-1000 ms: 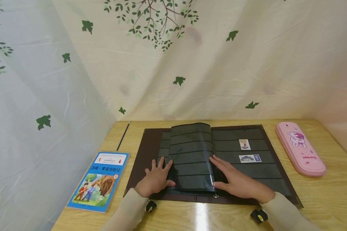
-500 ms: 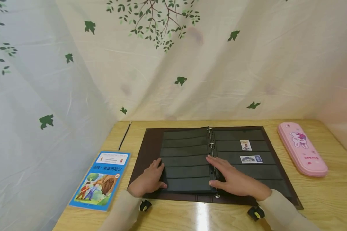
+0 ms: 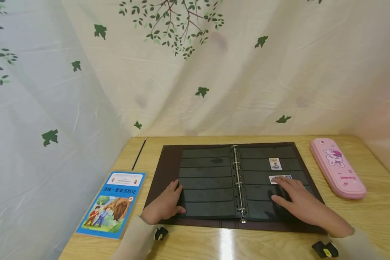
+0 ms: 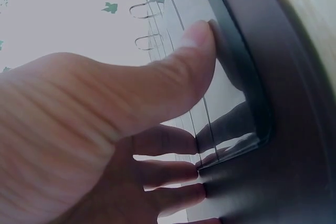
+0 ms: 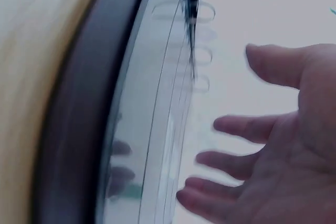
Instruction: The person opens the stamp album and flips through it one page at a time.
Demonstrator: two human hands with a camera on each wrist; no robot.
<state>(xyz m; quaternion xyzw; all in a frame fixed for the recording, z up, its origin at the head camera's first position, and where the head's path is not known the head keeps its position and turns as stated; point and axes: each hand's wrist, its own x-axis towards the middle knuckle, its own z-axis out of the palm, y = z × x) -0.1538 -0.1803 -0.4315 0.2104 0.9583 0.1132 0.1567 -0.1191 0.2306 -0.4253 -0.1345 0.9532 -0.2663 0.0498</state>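
Note:
A dark stamp album (image 3: 208, 196) lies spread on the table, its black pocket pages held by a silver ring binder (image 3: 237, 173). My left hand (image 3: 165, 204) rests at the outer edge of the left page, thumb along the page's near corner and fingers extended over the cover. Above the right page my right hand (image 3: 300, 200) hovers with its fingers spread, apart from the sheet in the right wrist view. Its fingertips overlap the wide stamp (image 3: 273, 179) in the head view. A smaller upright stamp (image 3: 275, 163) sits one pocket row higher.
A blue picture-cover book (image 3: 112, 204) lies left of the album, with a dark pencil (image 3: 139, 153) behind it. On the right is a pink pencil case (image 3: 338, 168). A pale curtain with leaf prints (image 3: 195, 72) hangs behind the wooden table (image 3: 198, 245).
The turned page has come down flat on the left side, uncovering the rings. My right hand has moved from the rings to over the right page; my left hand has shifted slightly left.

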